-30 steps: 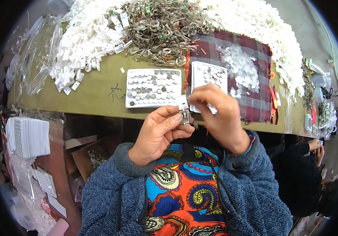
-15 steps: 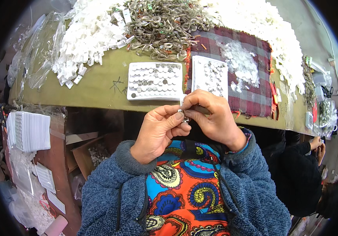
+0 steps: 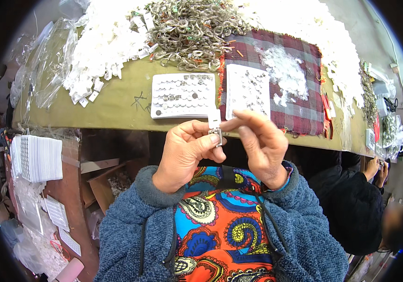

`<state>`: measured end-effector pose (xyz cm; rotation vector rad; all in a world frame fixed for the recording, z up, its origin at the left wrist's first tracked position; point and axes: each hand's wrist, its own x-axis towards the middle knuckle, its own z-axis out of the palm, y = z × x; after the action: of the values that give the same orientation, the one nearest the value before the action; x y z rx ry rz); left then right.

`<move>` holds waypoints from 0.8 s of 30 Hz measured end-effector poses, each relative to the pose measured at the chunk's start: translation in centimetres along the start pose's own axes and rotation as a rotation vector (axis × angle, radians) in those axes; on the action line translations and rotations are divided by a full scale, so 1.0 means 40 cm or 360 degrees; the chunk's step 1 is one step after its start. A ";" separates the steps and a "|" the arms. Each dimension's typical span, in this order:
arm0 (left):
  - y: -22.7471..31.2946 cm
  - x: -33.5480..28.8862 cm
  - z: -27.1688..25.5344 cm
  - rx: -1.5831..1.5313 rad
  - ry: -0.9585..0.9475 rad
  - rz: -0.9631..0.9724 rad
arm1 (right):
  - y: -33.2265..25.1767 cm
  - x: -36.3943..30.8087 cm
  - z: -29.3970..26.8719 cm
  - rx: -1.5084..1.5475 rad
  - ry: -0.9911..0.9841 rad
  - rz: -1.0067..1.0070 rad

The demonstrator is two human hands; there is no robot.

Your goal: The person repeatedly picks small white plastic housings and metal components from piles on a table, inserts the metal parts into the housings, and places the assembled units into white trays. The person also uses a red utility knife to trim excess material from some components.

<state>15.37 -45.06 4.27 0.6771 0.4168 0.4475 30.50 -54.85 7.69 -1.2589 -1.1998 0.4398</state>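
Note:
Between the thumb and fingers of my left hand [image 3: 179, 157] is a small metal piece [image 3: 216, 137] with a flat white plastic tab [image 3: 214, 118] standing up from it. Just to its right, my right hand [image 3: 266, 152] has its thumb and fingers apart; its index fingertip is close to the tab, and I cannot tell if they touch. Beyond the hands lies a white tray [image 3: 166, 112] with rows of round hollows, some holding small round silvery pieces. A second white tray [image 3: 232, 101] to its right carries scattered small silvery pieces.
A plaid cloth [image 3: 300, 115] bears a heap of clear plastic bits [image 3: 287, 75]. Behind are piles of white plastic pieces [image 3: 93, 56] and tangled metallic, see-through parts [image 3: 194, 35]. Stacked white trays [image 3: 37, 157] stand at left. At right a person in black [image 3: 351, 211] is working.
My right hand has loosened its pinch and moved slightly right, fingers spreading. The white tab and metal piece now show more plainly in my left hand.

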 end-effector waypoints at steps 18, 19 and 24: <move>-0.014 0.004 0.002 0.0181 -0.0074 -0.0166 | 0.042 0.011 -0.008 0.0300 -0.0255 0.0716; -0.016 0.011 -0.004 0.0055 -0.0109 -0.0248 | 0.040 0.013 -0.012 -0.0025 -0.0270 0.0546; -0.024 0.012 -0.012 -0.0704 -0.0303 -0.0489 | 0.020 0.028 -0.031 0.0056 -0.0392 0.0245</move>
<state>15.79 -45.25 3.18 0.2166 0.2238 0.1698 32.26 -54.27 7.65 -1.2986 -1.2988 0.7438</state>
